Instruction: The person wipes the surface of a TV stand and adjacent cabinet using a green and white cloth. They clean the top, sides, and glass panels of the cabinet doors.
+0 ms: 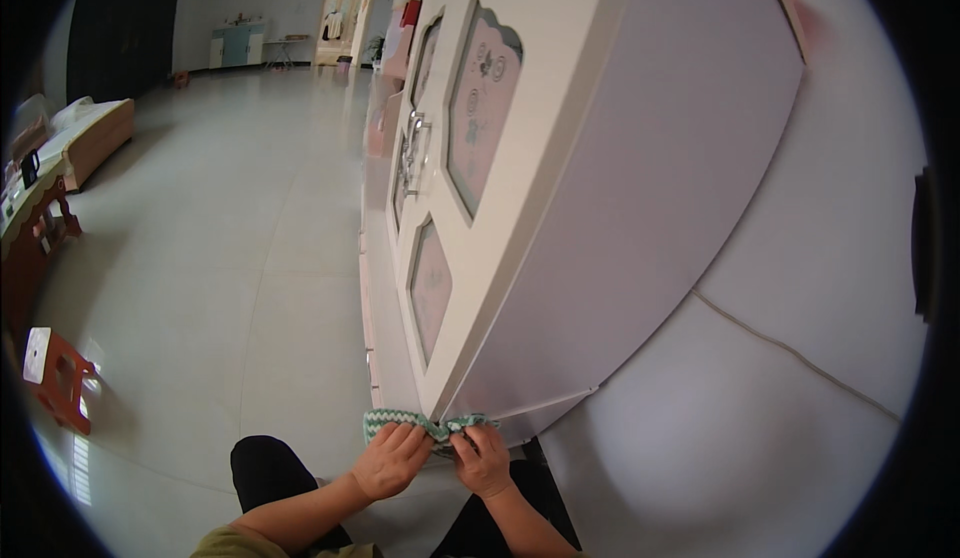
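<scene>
A green and white patterned cloth [390,415] lies against the lower front corner of a cream cabinet [551,108] with pink decorated door panels. My left hand [394,459] presses its fingers on the cloth on the front side of that corner. On the side-panel side, my right hand [484,462] pinches the cloth's bunched part. Both hands are close together near the bottom centre, and the fingertips are partly hidden in the folds.
A red plastic stool [67,385] stands on the tiled floor at the left, below a wooden table [34,220]. A cable [787,348] runs along the wall at the right. Black-clad knees are beside my arms.
</scene>
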Motion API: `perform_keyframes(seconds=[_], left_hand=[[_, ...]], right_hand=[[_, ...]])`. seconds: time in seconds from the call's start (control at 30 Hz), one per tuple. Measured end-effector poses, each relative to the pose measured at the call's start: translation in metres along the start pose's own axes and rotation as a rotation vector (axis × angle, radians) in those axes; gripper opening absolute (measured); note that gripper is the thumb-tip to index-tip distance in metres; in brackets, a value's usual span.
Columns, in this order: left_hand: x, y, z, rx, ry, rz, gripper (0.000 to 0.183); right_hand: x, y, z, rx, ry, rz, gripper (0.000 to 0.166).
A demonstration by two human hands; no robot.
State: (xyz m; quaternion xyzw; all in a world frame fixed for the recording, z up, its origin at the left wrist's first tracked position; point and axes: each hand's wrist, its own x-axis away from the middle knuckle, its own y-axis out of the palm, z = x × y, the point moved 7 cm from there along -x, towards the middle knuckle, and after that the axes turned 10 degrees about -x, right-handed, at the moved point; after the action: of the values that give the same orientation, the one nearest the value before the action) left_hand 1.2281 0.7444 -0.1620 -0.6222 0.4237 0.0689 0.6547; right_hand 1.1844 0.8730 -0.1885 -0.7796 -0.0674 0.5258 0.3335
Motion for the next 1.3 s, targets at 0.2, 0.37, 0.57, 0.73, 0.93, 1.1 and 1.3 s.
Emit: perform_keyframes(seconds=[0.2, 0.37, 0.57, 0.73, 0.93, 1.1, 1.3], left_hand=[[0.001, 0.014, 0.021, -0.082, 0.089, -0.063, 0.046], [-0.008, 0.027, 0.033, -0.141, 0.159, -0.141, 0.05], [-0.038, 0.06, 0.064, -0.328, 0.353, -0.147, 0.048], [-0.083, 0.092, 0.093, -0.454, 0.443, -0.071, 0.047], [-0.085, 0.099, 0.088, -0.407, 0.449, -0.041, 0.042], [-0.026, 0.05, 0.039, -0.238, 0.354, -0.115, 0.04], [-0.017, -0.012, 0.0, -0.112, 0.257, -0.041, 0.038]], right_hand=[[0.008, -0.014, 0.02, 0.039, 0.066, 0.031, 0.032], [0.01, -0.027, 0.033, 0.119, 0.148, 0.044, 0.026], [0.019, -0.055, 0.07, 0.24, 0.268, 0.141, 0.027], [0.035, -0.084, 0.118, 0.298, 0.465, 0.247, 0.033], [0.04, -0.064, 0.119, 0.251, 0.592, 0.39, 0.041], [0.02, -0.027, 0.041, 0.128, 0.481, 0.279, 0.032], [0.006, -0.01, 0.016, -0.183, 0.483, 0.344, 0.03]])
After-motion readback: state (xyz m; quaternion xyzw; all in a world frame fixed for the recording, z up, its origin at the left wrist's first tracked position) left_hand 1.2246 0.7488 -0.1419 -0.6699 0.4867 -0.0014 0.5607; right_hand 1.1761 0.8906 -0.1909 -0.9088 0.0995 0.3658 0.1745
